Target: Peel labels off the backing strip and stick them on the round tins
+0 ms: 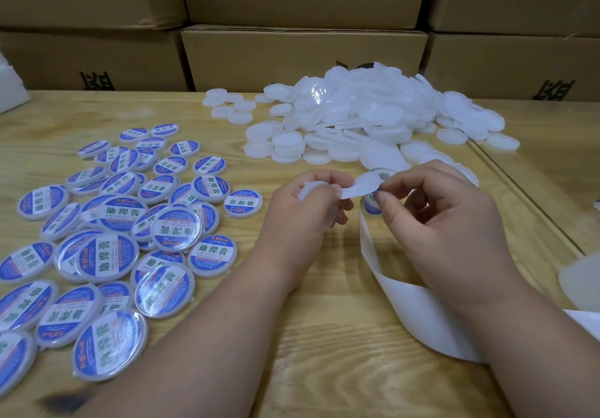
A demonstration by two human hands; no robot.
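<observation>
On the wooden table (324,336), near its middle, both hands work close together over the white backing strip (406,300). The left hand (302,210) has its fingers curled round a plain white round tin (310,188), of which only the upper edge shows above the knuckles. The right hand (431,210) pinches the strip between thumb and forefinger; just under that thumb a blue-and-white label (371,205) peeks out, mostly hidden, and I cannot tell whether it is already free of the backing. From the pinch the strip curves down and right, passes beneath the right forearm and runs off toward the table's right edge. Behind the hands lies a loose heap of unlabelled white tins (363,119), with a few strays spread to its left; all look closed, and nothing of their contents can be seen. To the left, well apart from the heap, a spread of labelled tins (123,232) lies flat or overlapping, each topped with a round blue label bearing green characters on a white band. Stacked cardboard boxes (302,54) stand along the far edge of the table, all shut, with black print on their faces. A white object sits partly in view at the far left edge.
</observation>
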